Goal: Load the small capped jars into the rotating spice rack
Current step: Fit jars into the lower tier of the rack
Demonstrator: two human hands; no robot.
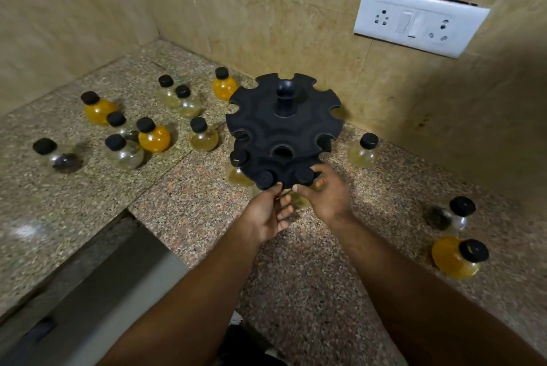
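The black two-tier spice rack [284, 126] stands on the granite counter near the wall. Three capped jars hang in its lower tier: one at the left [238, 158], one at the front [265, 179], and one [305, 176] that my right hand [325, 194] pinches at the neck, thumb in front and fingers behind. My left hand [268, 214] has relaxed fingers, its thumb touching the tier's rim beside the front jar. Loose black-capped jars stand on the counter, such as an orange one [154, 137] and a clear one [203, 139].
Several more jars stand to the left [99, 109] and at the back [224, 87]. To the right are a pale jar [363, 152], a dark jar [453, 214] and an orange jar [457, 257]. A switch and socket plate [420, 21] hangs on the wall. The counter's edge [127, 211] drops off at the lower left.
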